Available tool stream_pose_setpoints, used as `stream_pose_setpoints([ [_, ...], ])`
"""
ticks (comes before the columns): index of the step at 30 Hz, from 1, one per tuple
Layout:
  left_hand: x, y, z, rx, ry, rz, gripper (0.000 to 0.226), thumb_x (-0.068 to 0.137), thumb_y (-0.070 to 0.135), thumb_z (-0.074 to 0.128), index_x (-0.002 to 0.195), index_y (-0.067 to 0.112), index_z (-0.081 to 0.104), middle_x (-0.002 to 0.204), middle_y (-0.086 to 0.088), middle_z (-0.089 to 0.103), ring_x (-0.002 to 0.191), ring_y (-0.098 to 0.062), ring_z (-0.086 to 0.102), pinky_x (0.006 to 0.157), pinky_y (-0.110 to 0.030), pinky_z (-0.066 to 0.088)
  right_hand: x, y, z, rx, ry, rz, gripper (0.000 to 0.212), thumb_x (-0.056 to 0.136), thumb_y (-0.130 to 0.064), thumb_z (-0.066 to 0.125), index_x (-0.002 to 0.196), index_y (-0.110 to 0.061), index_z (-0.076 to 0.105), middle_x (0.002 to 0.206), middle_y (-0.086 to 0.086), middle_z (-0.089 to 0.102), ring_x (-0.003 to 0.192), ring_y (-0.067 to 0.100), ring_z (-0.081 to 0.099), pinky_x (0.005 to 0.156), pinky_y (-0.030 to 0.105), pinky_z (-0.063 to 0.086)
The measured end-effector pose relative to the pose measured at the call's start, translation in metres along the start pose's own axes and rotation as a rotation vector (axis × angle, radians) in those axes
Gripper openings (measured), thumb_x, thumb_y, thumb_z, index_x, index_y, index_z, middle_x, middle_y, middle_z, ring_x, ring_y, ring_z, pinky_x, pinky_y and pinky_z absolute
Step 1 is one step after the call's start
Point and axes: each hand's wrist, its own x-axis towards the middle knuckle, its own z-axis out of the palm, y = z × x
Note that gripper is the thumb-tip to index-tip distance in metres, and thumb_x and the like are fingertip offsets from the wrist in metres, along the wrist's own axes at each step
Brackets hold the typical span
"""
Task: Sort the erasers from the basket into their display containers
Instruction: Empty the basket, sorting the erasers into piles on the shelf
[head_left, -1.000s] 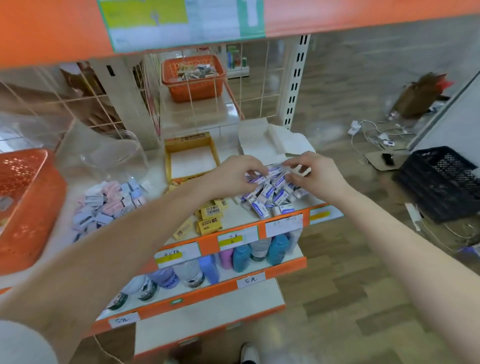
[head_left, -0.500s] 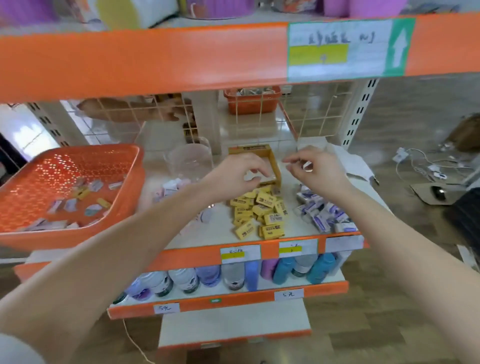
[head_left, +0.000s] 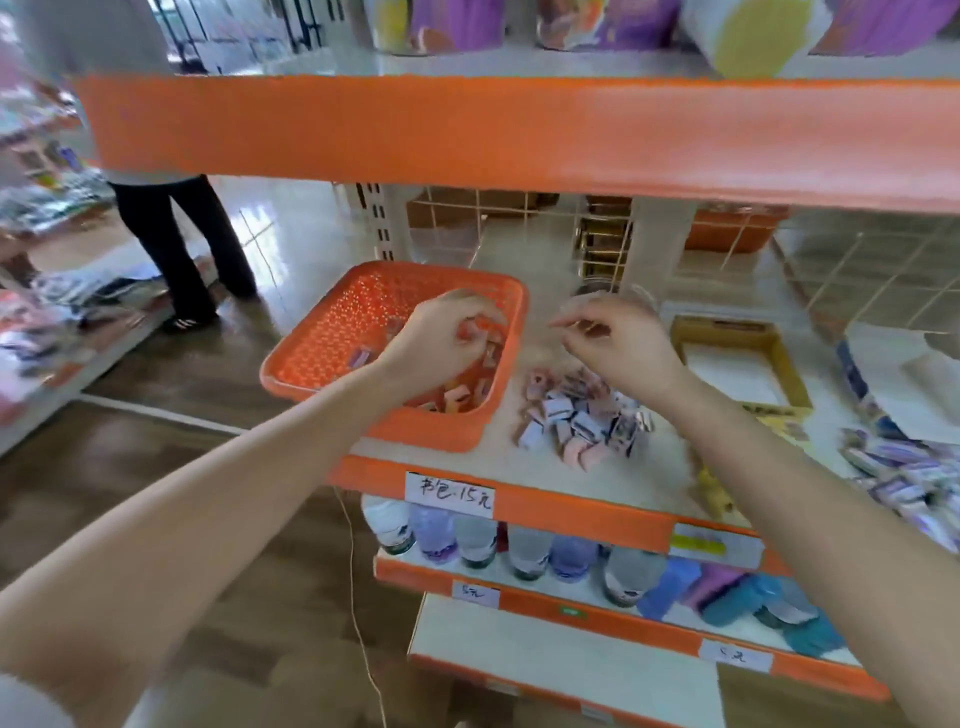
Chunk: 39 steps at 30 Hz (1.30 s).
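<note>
An orange mesh basket (head_left: 337, 332) stands on the left of the shelf with several loose erasers (head_left: 457, 397) in its near right corner. My left hand (head_left: 441, 338) is down inside it, fingers curled round a pink eraser. To the right, my right hand (head_left: 618, 343) hovers with loosely curled fingers and nothing in them, above a pile of pink and blue erasers (head_left: 576, 421) on the shelf. Behind that hand stands a clear jar (head_left: 613, 291). A yellow cardboard display box (head_left: 789, 364) lies further right.
Purple-wrapped erasers (head_left: 904, 478) and a few yellow erasers (head_left: 714, 488) lie at the shelf's right. The orange upper shelf edge (head_left: 519, 130) hangs low overhead. Bottles (head_left: 519, 545) fill the shelf below. A person (head_left: 176, 234) stands in the aisle at left.
My view and both hands have swung left, away from the purple and yellow eraser piles. My left hand has dropped into the basket; my right hand now hovers over the pink and blue pile.
</note>
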Motion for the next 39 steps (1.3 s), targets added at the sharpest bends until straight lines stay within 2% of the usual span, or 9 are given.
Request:
stream_pose_setpoints([
  [6, -0.018, -0.067, -0.038, 0.088, -0.15, -0.137, 0.027, 0.088, 0.007, 0.057, 0.11, 0.014, 0.068, 0.109, -0.005, 0.063, 0.091, -0.017, 0.056, 0.076, -0.02, 0.038, 0.025, -0.04, 0.041, 0.006, -0.068, -0.046, 0.016, 0.086, -0.015, 0.066, 0.101, -0.015, 0.072, 0.1, -0.004, 0.065, 0.09, 0.002, 0.054, 0.081, 0.001, 0.037],
  [10, -0.019, -0.099, -0.05, 0.146, -0.26, -0.19, 0.033, 0.086, 0.006, 0.059, 0.117, 0.017, 0.066, 0.115, -0.001, 0.064, 0.096, -0.013, 0.055, 0.077, -0.02, 0.034, 0.044, -0.049, 0.06, -0.031, -0.113, -0.059, 0.017, 0.085, -0.022, 0.066, 0.101, -0.02, 0.071, 0.104, -0.006, 0.065, 0.094, 0.006, 0.059, 0.09, 0.025, 0.049],
  [16, -0.016, -0.126, -0.052, 0.203, -0.478, -0.206, 0.036, 0.088, 0.011, 0.062, 0.122, 0.021, 0.063, 0.118, 0.002, 0.062, 0.095, -0.008, 0.053, 0.079, -0.015, 0.036, 0.065, -0.061, 0.087, -0.125, -0.251, -0.033, 0.021, 0.086, -0.018, 0.066, 0.106, -0.016, 0.069, 0.108, -0.002, 0.062, 0.095, 0.01, 0.057, 0.08, 0.011, 0.04],
  [18, -0.01, -0.13, -0.05, 0.233, -0.514, -0.195, 0.039, 0.088, 0.009, 0.06, 0.125, 0.02, 0.06, 0.118, 0.002, 0.06, 0.094, -0.007, 0.049, 0.079, -0.016, 0.035, 0.072, -0.062, 0.098, -0.247, -0.318, -0.065, 0.024, 0.087, -0.018, 0.064, 0.111, -0.014, 0.067, 0.112, 0.001, 0.063, 0.102, 0.015, 0.057, 0.086, 0.017, 0.039],
  [21, 0.001, -0.137, -0.046, 0.272, -0.538, -0.195, 0.049, 0.086, 0.004, 0.057, 0.133, 0.015, 0.052, 0.123, -0.002, 0.059, 0.099, -0.014, 0.053, 0.081, -0.023, 0.043, 0.085, -0.063, 0.111, -0.419, -0.428, -0.062, 0.029, 0.09, -0.022, 0.061, 0.118, -0.015, 0.064, 0.119, 0.003, 0.062, 0.108, 0.019, 0.055, 0.091, 0.026, 0.038],
  [25, 0.019, -0.147, -0.038, 0.304, -0.571, -0.194, 0.058, 0.084, 0.007, 0.06, 0.139, 0.012, 0.042, 0.111, -0.004, 0.062, 0.09, -0.017, 0.057, 0.069, -0.026, 0.048, 0.09, -0.062, 0.123, -0.443, -0.548, -0.008, 0.035, 0.088, -0.024, 0.063, 0.122, -0.017, 0.061, 0.119, 0.002, 0.063, 0.107, 0.018, 0.056, 0.086, 0.024, 0.038],
  [28, 0.034, -0.155, -0.03, 0.313, -0.605, -0.202, 0.068, 0.085, 0.018, 0.066, 0.144, 0.013, 0.033, 0.131, -0.009, 0.055, 0.111, -0.024, 0.056, 0.087, -0.031, 0.048, 0.088, -0.063, 0.126, -0.461, -0.661, 0.012, 0.035, 0.087, -0.027, 0.063, 0.121, -0.019, 0.062, 0.115, 0.0, 0.064, 0.1, 0.017, 0.057, 0.082, 0.024, 0.041],
  [34, 0.051, -0.167, -0.018, 0.3, -0.622, -0.236, 0.061, 0.084, 0.027, 0.067, 0.14, 0.016, 0.044, 0.138, -0.006, 0.049, 0.122, -0.023, 0.048, 0.099, -0.032, 0.042, 0.089, -0.057, 0.132, -0.552, -0.741, 0.07, 0.037, 0.087, -0.021, 0.059, 0.124, -0.022, 0.06, 0.115, 0.002, 0.063, 0.1, 0.02, 0.056, 0.082, 0.028, 0.045],
  [39, 0.051, -0.168, -0.006, 0.37, -0.589, -0.212, 0.059, 0.083, 0.029, 0.068, 0.135, 0.011, 0.048, 0.131, -0.009, 0.051, 0.116, -0.025, 0.049, 0.088, -0.029, 0.039, 0.09, -0.055, 0.135, -0.551, -0.785, 0.094, 0.037, 0.081, -0.027, 0.066, 0.117, -0.022, 0.064, 0.106, 0.0, 0.065, 0.092, 0.02, 0.058, 0.083, 0.035, 0.051],
])
